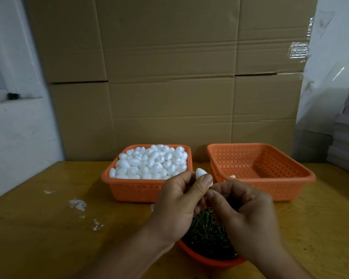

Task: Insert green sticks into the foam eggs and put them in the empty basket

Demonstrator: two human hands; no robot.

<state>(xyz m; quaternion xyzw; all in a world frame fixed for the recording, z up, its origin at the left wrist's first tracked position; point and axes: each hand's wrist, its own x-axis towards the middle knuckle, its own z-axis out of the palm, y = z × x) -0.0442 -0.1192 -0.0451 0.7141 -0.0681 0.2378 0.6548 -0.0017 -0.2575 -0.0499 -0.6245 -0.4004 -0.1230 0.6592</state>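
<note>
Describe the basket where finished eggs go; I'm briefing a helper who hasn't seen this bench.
On the wooden table, two orange perforated baskets stand side by side against the cardboard wall. The target basket is the right one. Unlike the left basket, heaped with white foam eggs, it is almost bare.

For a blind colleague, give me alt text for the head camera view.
Left hand holds a white foam egg while the right hand meets it, above a basket of green sticks, before two orange plastic baskets.
</note>
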